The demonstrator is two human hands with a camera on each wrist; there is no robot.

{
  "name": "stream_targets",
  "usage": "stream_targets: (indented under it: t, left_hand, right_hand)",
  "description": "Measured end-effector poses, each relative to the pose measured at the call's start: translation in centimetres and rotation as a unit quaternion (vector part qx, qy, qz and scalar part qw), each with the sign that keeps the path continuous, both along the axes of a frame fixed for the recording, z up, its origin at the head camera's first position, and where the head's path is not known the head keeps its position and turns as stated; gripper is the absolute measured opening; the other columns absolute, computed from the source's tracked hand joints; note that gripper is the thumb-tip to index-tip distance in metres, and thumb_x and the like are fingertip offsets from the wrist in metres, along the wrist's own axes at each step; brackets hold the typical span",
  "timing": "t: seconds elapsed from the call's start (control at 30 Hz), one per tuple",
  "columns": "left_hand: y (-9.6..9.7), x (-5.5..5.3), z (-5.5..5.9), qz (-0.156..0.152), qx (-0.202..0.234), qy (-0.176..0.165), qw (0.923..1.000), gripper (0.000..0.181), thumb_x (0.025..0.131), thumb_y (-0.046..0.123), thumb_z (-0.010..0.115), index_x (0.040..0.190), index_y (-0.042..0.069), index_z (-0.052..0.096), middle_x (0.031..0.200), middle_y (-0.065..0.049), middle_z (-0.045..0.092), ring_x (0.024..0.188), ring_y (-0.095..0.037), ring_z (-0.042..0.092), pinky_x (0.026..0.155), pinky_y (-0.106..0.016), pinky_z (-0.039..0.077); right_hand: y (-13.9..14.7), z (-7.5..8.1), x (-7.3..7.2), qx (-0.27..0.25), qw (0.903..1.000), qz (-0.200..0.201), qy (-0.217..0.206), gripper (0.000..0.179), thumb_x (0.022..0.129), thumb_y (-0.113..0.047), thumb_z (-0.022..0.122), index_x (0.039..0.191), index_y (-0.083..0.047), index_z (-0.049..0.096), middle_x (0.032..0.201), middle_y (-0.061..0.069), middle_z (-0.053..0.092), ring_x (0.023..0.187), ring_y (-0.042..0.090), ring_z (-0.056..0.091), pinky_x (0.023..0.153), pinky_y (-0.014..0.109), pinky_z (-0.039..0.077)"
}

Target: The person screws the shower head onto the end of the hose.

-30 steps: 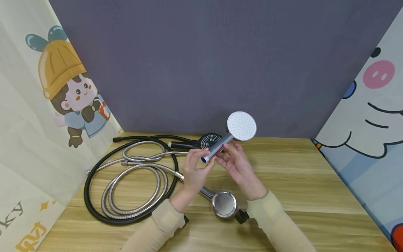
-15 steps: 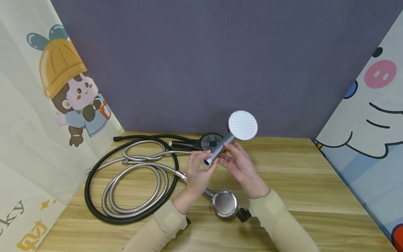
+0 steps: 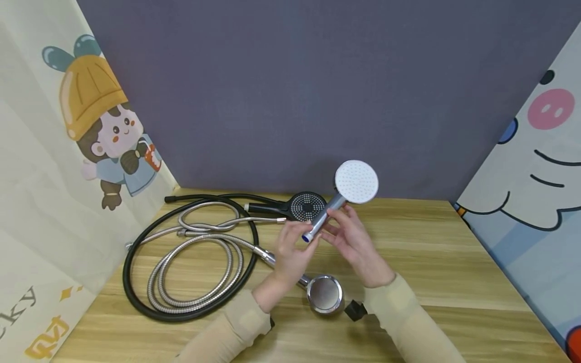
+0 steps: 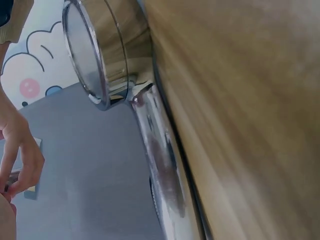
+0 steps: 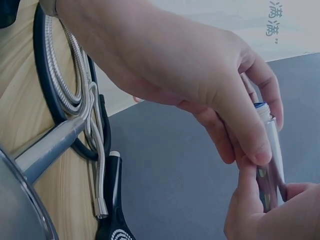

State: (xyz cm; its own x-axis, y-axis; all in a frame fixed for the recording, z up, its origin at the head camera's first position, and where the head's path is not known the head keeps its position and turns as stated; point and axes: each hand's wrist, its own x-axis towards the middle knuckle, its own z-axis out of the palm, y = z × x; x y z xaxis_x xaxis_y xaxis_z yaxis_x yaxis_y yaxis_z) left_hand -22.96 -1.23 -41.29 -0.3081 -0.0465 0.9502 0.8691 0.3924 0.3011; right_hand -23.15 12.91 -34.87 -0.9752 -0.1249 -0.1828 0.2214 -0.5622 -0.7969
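Note:
Both hands hold a hand shower (image 3: 357, 181) with a round white spray face and a silver handle, raised above the table and tilted. My left hand (image 3: 292, 254) pinches the lower end of the handle, beside its threaded tip with a blue inside. Higher on the handle, the fingers of my right hand (image 3: 356, 247) grip it. The right wrist view shows the left hand (image 5: 200, 75) and right hand (image 5: 275, 215) close together on the handle. Below them on the table lies a chrome shower head (image 3: 325, 294) joined to a metal hose; its handle is partly behind my left hand.
A black shower head (image 3: 307, 205) lies at the back, near the dark grey wall (image 3: 290, 91). Coiled metal hose (image 3: 195, 304) and black hose (image 3: 126, 282) cover the table's left. A small black block (image 3: 355, 310) is by the right cuff. Printed curtains flank both sides.
Both hands and the silver-handled hand shower have shifted a little to the right and slightly down. More of the black shower head and a metal hose end now shows. The grips look unchanged.

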Motion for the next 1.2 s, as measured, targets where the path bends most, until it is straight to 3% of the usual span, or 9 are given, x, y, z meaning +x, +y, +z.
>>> stream_targets:
  t: [0.23,0.37,0.47,0.7,0.9,1.2]
  left_hand:
    - [0.0,0.2,-0.1,-0.006,-0.011,-0.011,0.9999,0.037,0.067,-0.004,0.078,0.098,0.001,0.060,0.098,-0.012,0.062,0.086,-0.022,0.062,0.081,-0.022,0.053]
    - [0.0,0.2,-0.1,-0.013,-0.020,-0.021,0.9995,0.041,0.067,-0.002,0.079,0.102,0.001,0.059,0.103,-0.014,0.062,0.093,-0.024,0.062,0.086,-0.024,0.052]
    - [-0.3,0.4,0.2,-0.020,-0.040,-0.037,0.9983,0.048,0.066,0.003,0.082,0.108,0.002,0.058,0.109,-0.013,0.061,0.099,-0.025,0.061,0.091,-0.026,0.050]
    - [-1.8,0.9,1.5,-0.051,-0.079,-0.098,0.9907,0.060,0.066,0.009,0.084,0.117,-0.001,0.054,0.116,-0.012,0.059,0.103,-0.023,0.058,0.083,-0.033,0.054]
    - [-3.8,-0.1,2.2,-0.051,-0.117,-0.132,0.9831,0.066,0.065,0.010,0.085,0.122,0.002,0.053,0.120,-0.011,0.056,0.107,-0.021,0.055,0.090,-0.029,0.050]
    - [-7.5,-2.0,2.9,-0.012,-0.156,-0.183,0.9706,0.062,0.068,0.015,0.085,0.123,0.008,0.055,0.120,-0.006,0.057,0.112,-0.020,0.051,0.100,-0.034,0.042]
  right_hand:
    - [0.3,0.2,0.2,0.019,0.9997,-0.014,0.007,0.060,0.094,-0.005,0.052,0.141,-0.023,0.020,0.123,0.008,0.043,0.098,0.018,0.059,0.087,0.035,0.053]
    - [0.3,0.3,0.4,0.012,0.9994,-0.028,0.017,0.064,0.095,-0.004,0.051,0.144,-0.023,0.015,0.123,0.008,0.042,0.097,0.018,0.060,0.090,0.037,0.051]
    - [0.4,0.5,0.5,0.002,0.9990,-0.035,0.026,0.063,0.095,-0.004,0.051,0.143,-0.023,0.014,0.123,0.008,0.041,0.098,0.018,0.059,0.092,0.039,0.050]
    - [0.9,1.1,0.8,0.008,0.9989,-0.035,0.031,0.066,0.094,-0.005,0.054,0.143,-0.024,0.014,0.120,0.008,0.042,0.100,0.019,0.059,0.093,0.040,0.050]
    - [1.5,1.4,0.9,0.010,0.9990,-0.036,0.026,0.064,0.094,-0.006,0.054,0.142,-0.024,0.014,0.117,0.005,0.042,0.099,0.018,0.058,0.092,0.039,0.050]
    - [2.5,1.5,0.9,0.004,0.9994,-0.032,0.014,0.061,0.094,-0.007,0.055,0.136,-0.028,0.016,0.116,0.003,0.040,0.104,0.021,0.054,0.094,0.040,0.048]
